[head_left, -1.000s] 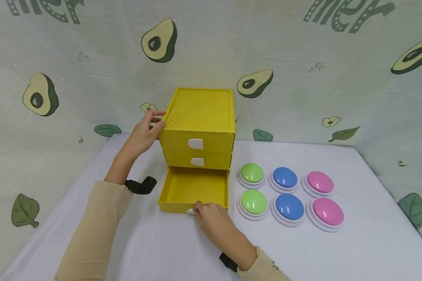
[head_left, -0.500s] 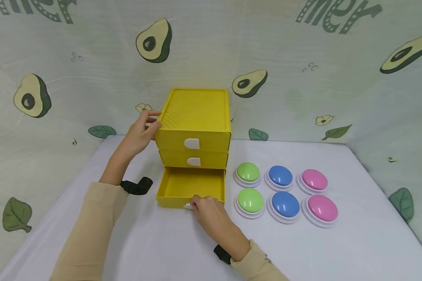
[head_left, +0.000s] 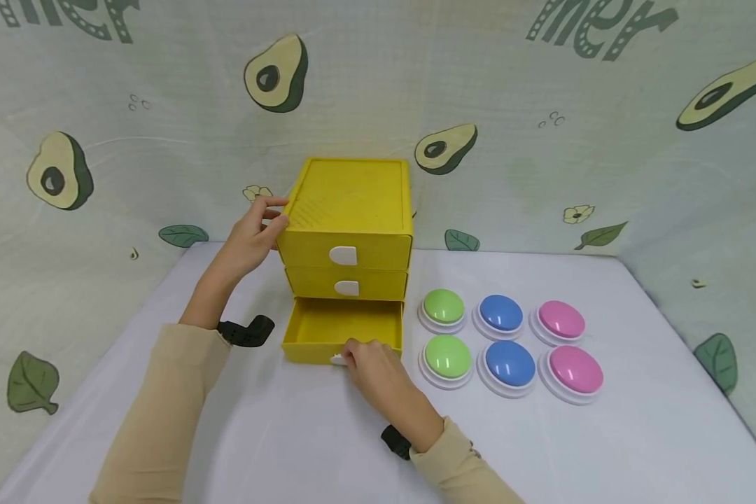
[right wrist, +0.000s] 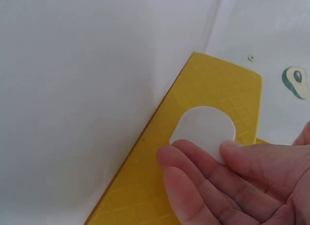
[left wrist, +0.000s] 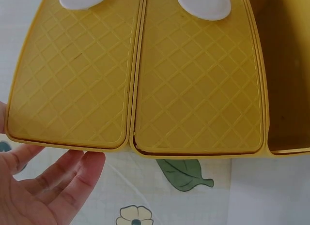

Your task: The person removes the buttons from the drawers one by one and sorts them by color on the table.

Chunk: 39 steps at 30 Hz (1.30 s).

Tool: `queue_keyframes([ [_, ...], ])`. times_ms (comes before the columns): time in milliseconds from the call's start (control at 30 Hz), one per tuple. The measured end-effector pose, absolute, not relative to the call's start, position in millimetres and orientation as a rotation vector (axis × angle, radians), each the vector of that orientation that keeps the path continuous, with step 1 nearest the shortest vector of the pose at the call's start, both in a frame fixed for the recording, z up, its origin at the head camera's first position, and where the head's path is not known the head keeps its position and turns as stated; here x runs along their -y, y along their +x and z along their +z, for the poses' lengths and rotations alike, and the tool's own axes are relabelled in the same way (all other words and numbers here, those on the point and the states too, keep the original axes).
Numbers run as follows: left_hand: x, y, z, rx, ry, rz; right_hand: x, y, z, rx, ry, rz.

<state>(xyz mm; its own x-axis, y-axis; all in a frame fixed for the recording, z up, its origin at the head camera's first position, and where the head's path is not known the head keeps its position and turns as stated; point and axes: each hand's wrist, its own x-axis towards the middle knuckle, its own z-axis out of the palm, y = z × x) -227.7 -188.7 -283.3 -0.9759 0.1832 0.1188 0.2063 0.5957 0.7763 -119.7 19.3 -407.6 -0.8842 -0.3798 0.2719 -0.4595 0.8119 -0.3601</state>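
A yellow drawer cabinet point(head_left: 353, 196) stands on the table, its upper two drawers closed. Its bottom drawer point(head_left: 309, 355) is pulled partway out, and the visible part of its inside holds nothing. My right hand point(head_left: 381, 374) pinches the white handle point(right wrist: 206, 128) of that drawer between thumb and fingers. At the cabinet's upper left edge, my left hand point(head_left: 248, 238) touches the side with fairly straight fingers. In the left wrist view, fingertips point(left wrist: 92, 162) lie against the cabinet wall beside the top drawer's front point(left wrist: 72, 75).
Right of the cabinet, round push lights or buttons on white bases stand in two rows: green point(head_left: 447, 357), blue point(head_left: 510, 364) and pink point(head_left: 576, 369). A white cloth point(head_left: 277, 434) covers the table. Behind hangs a curtain point(head_left: 365, 84) printed with avocados.
The bottom drawer has slid somewhat further into the cabinet, my right hand moving along with its handle. My left hand keeps its place on the cabinet. The head view has shifted slightly.
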Motion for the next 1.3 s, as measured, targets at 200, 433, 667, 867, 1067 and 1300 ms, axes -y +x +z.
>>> queue_keyframes([
  [200, 189, -229, -282, 2.777, -0.330, -1.345, -21, -130, -407, 2.814, 0.664, 0.662],
  [433, 187, -228, -283, 2.791, -0.315, -1.353, -22, -148, -406, 2.762, 0.626, 0.653],
  [667, 189, -228, -284, 2.772, -0.331, -1.359, -21, -167, -404, 2.787, 0.611, 0.689],
  [867, 187, -228, -284, 2.768, -0.344, -1.386, -22, -179, -405, 2.825, 0.578, 0.670],
  [1067, 188, -227, -285, 2.760, -0.338, -1.374, -21, -184, -405, 2.840, 0.547, 0.674],
  [1300, 189, -229, -286, 2.760, -0.345, -1.371, -19, -187, -407, 2.839, 0.498, 0.633],
])
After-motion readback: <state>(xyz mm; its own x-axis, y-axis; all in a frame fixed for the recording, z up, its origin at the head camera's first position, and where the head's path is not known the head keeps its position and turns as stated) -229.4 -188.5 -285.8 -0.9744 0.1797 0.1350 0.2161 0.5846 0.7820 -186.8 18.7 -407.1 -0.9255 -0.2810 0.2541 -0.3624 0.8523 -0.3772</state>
